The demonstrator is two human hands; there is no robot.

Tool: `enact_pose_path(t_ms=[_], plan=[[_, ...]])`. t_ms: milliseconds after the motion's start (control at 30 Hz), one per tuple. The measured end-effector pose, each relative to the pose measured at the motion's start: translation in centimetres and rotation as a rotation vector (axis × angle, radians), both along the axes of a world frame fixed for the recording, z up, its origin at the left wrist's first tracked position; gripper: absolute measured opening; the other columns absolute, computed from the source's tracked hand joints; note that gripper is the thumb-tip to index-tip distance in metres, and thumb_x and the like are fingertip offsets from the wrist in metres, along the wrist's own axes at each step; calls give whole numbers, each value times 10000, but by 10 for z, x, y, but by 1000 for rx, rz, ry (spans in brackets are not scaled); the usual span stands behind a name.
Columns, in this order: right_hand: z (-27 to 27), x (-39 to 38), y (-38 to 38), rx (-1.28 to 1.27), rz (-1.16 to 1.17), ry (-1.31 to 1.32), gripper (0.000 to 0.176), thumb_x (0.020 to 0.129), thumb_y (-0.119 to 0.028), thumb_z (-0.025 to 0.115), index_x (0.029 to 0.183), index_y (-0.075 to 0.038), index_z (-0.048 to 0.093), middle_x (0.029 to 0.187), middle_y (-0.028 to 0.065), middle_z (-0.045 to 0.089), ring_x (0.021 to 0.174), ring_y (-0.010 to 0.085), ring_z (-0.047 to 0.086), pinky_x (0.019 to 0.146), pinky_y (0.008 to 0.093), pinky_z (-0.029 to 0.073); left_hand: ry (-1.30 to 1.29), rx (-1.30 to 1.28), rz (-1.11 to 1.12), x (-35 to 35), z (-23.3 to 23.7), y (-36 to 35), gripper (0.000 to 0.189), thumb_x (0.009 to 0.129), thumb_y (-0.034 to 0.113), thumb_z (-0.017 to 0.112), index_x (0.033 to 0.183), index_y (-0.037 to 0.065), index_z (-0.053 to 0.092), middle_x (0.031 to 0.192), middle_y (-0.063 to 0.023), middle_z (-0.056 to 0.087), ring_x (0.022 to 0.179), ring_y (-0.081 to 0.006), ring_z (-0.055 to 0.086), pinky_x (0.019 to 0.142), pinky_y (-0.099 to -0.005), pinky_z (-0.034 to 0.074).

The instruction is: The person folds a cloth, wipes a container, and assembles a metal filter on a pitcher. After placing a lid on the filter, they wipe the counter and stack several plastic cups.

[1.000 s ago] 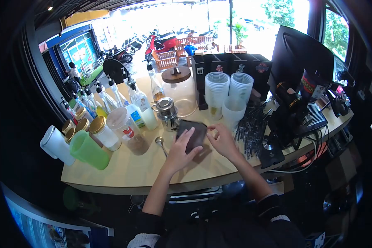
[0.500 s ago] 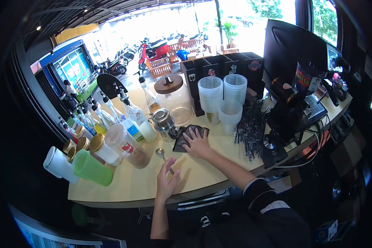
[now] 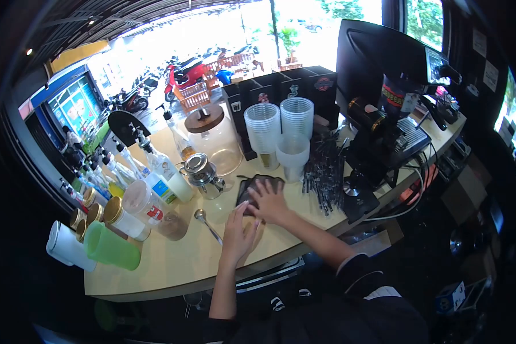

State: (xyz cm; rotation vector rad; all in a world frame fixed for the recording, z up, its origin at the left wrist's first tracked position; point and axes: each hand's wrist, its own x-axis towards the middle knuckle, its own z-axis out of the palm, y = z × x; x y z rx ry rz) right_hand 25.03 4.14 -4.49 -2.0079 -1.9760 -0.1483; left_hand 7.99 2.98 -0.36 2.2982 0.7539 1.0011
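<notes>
My right hand (image 3: 268, 203) lies flat, fingers spread, on a dark folded cloth (image 3: 247, 189) on the counter. Close beside it, my left hand (image 3: 237, 232) is held with its fingers stretched out and holding nothing, the fingertips at the cloth's near edge. A long-handled metal spoon (image 3: 207, 225) rests on the counter left of my left hand. Behind the spoon stands a small metal pot with a lid (image 3: 202, 178). A clear plastic jar (image 3: 155, 212) with brown powder low inside it is farther left.
Stacked plastic cups (image 3: 264, 132) stand behind the cloth, with a pile of black-wrapped straws (image 3: 325, 178) to their right. A glass jar with a wooden lid (image 3: 223, 143), pump bottles (image 3: 163, 166) and a green pitcher (image 3: 113, 246) line the left. A coffee grinder (image 3: 393, 103) stands right.
My left hand has moved right, toward the cloth and my right hand, away from the spoon. The right hand stays on the cloth. The whole view has shifted slightly.
</notes>
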Motion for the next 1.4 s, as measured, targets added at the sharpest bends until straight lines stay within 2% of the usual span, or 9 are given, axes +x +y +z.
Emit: enact_pose_path(t_ms=[100, 200, 467, 533, 633, 667, 1000, 1200, 1400], plan=[[-6, -6, 2, 26, 68, -68, 644, 856, -460, 484, 1389, -122, 358, 1463, 196, 257, 1346, 413, 234, 1021, 672, 152, 43, 110, -27, 13, -2, 7, 520, 885, 179, 562, 1317, -39, 372, 1284, -237, 470, 1130, -363, 494, 985, -400, 371], [-4, -2, -9, 8, 239, -18, 648, 833, -423, 546, 1380, -124, 372, 1468, 179, 263, 1353, 374, 250, 1023, 667, 158, 176, -144, 22, 10, -20, 18, 587, 974, 421, 276, 1374, -7, 318, 1450, -200, 284, 1341, -347, 279, 1096, -524, 151], [21, 4, -47, 7, 86, 204, 457, 764, -257, 663, 1195, -131, 575, 1361, 129, 434, 1304, 302, 362, 993, 636, 239, 592, -125, 79, -2, -4, 14, 633, 967, 463, 214, 1394, 10, 325, 1487, -146, 249, 1372, -249, 253, 1115, -525, 91], [24, -6, -46, 279, 173, 308, 264, 747, -216, 671, 985, -103, 653, 1139, 91, 566, 1132, 273, 504, 932, 542, 343, 645, -100, 97, -9, -2, 17, 637, 966, 467, 209, 1388, 8, 337, 1487, -140, 251, 1372, -238, 254, 1117, -527, 82], [25, -25, -40, 118, 189, 279, 137, 737, -174, 661, 822, -67, 645, 908, 70, 586, 934, 250, 559, 841, 447, 407, 678, -79, 191, -25, -9, 19, 643, 963, 473, 216, 1390, 6, 331, 1487, -135, 254, 1373, -233, 251, 1119, -528, 61], [20, -31, -37, 320, 206, 263, 97, 737, -142, 645, 732, -48, 621, 797, 74, 569, 833, 251, 566, 787, 402, 440, 686, -62, 194, -27, -9, 20, 646, 963, 475, 216, 1391, 5, 328, 1488, -133, 255, 1374, -233, 250, 1120, -527, 55], [66, 0, -63, 25, 317, 343, 224, 749, -104, 636, 952, -12, 645, 1054, 119, 627, 981, 301, 585, 851, 387, 471, 578, -2, 213, -28, -23, 18, 638, 964, 449, 274, 1374, -37, 329, 1461, -169, 297, 1360, -265, 278, 1095, -581, 34], [149, 62, -60, 521, 277, 1, 317, 747, -135, 640, 1040, -25, 584, 1062, 136, 590, 981, 296, 581, 860, 399, 437, 386, -54, 237, -10, 2, 9, 560, 964, 399, 329, 1351, -2, 379, 1415, -176, 368, 1323, -296, 337, 1091, -581, 48], [157, 105, -53, 32, 71, -249, 377, 708, -175, 702, 1023, -30, 555, 989, 138, 617, 1015, 291, 577, 930, 403, 385, -82, 16, 76, 51, 25, -16, 402, 921, 262, 480, 1242, 21, 488, 1218, -175, 547, 1159, -345, 493, 1044, -504, 266]])
